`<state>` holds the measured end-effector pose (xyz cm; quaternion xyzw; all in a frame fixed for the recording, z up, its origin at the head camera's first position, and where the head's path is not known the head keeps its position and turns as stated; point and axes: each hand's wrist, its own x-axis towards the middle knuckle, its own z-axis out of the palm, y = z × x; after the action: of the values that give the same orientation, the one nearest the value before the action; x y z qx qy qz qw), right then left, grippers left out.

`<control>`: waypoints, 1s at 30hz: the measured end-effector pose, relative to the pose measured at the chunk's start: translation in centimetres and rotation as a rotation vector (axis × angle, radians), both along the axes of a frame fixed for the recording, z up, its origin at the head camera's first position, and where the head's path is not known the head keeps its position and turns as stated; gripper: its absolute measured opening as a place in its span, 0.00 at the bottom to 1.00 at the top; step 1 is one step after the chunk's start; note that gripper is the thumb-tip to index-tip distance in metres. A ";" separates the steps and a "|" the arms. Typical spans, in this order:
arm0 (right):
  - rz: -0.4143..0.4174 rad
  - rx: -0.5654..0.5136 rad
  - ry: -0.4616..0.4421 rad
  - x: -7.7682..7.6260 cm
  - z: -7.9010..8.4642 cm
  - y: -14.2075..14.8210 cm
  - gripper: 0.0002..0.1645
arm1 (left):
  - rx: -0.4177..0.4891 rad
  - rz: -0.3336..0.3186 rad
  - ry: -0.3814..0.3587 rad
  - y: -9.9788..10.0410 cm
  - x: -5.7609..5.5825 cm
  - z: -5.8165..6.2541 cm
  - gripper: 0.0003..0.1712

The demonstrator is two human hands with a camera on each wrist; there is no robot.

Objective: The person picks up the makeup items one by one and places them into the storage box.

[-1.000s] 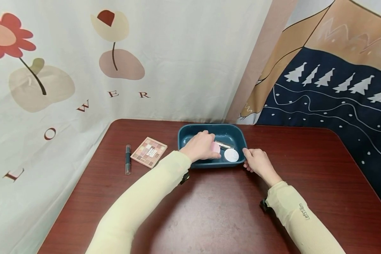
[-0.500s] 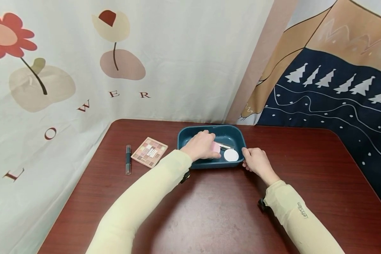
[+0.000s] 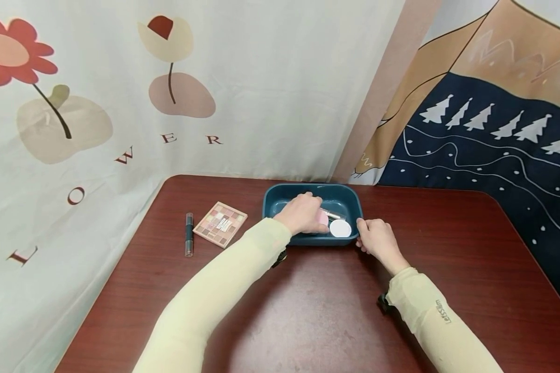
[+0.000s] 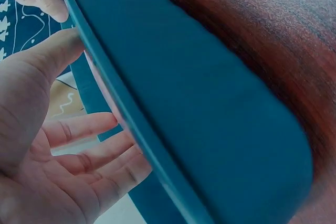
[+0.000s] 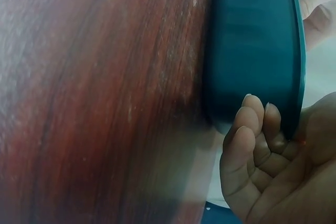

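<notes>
Pink disc [image 3: 324, 217]: inside the blue-green tray [image 3: 324, 240], partly hidden.
Right grip [image 3: 378, 238]: pinching the tray's right front corner; loosened, it could let the tray skid.
White disc [image 3: 340, 228]: close by (easily nudged by a sideways sweep).
Left grip [image 3: 301, 213]: curled round the pink disc; a loose pinch might drop it.
Silvery tube [image 3: 333, 214]: just behind, may roll if knocked.

Behind the far edge of the reddish-brown table [image 3: 308, 311], its top catching pale light, hangs a white cloth [image 3: 270, 93] printed with flowers [image 3: 4, 50] and letters [image 3: 168, 138], while a navy-and-tan cloth [image 3: 476, 155] with white trees [image 3: 479, 118] hangs behind the far right corner.
</notes>
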<state>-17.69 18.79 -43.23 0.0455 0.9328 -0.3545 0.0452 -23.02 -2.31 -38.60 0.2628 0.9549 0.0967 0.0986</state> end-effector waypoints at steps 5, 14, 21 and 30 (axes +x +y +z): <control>-0.006 0.008 -0.013 0.1 0.0 -0.1 0.32 | -0.020 0.000 0.002 0.3 0.0 -0.3 0.38; 0.001 0.019 -0.003 0.1 0.0 -0.1 0.32 | -0.057 -0.016 -0.009 0.7 -0.3 -1.1 0.34; -0.004 0.019 0.004 0.1 -0.1 -0.2 0.31 | -0.068 -0.011 -0.023 1.2 -0.2 -1.3 0.31; -0.030 0.051 0.045 0.3 -0.2 -0.2 0.32 | -0.068 0.022 -0.035 1.7 -0.3 -1.7 0.23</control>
<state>-17.42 18.58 -43.42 0.0526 0.9416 -0.3320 0.0179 -23.32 -0.57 -40.25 0.2472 0.9586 0.0697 0.1232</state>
